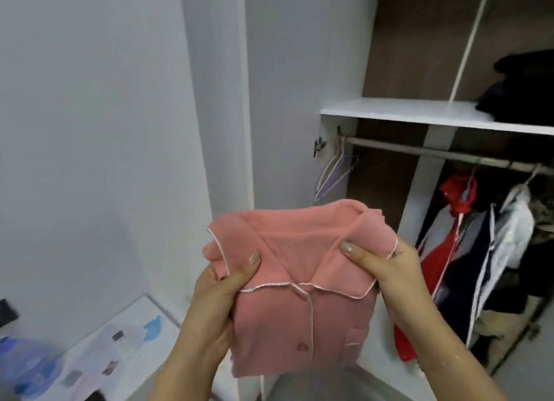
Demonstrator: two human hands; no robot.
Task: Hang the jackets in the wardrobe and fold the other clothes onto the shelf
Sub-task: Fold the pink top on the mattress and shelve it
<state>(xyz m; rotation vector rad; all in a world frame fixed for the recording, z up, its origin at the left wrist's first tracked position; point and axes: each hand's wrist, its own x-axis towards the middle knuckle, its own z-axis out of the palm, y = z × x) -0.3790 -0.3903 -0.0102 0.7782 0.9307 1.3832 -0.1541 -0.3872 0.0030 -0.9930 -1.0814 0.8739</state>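
A folded pink pyjama shirt (299, 280) with white piping is held up in front of me, collar toward the wardrobe. My left hand (215, 298) grips its left edge, thumb on top. My right hand (386, 268) grips the right side of the collar, thumb pressed on the fabric. Beyond it the white wardrobe shelf (404, 113) carries a dark folded pile (521, 92) at the right. Under the shelf, on the rail (434, 153), hang a red jacket (449, 235) and a white and dark jacket (506, 238).
Empty pale hangers (332, 172) hang at the rail's left end. The open wardrobe door (284, 86) stands left of the shelf. A bed with a patterned cover (99, 349) lies low on the left, with a blue bag (27, 367) on it.
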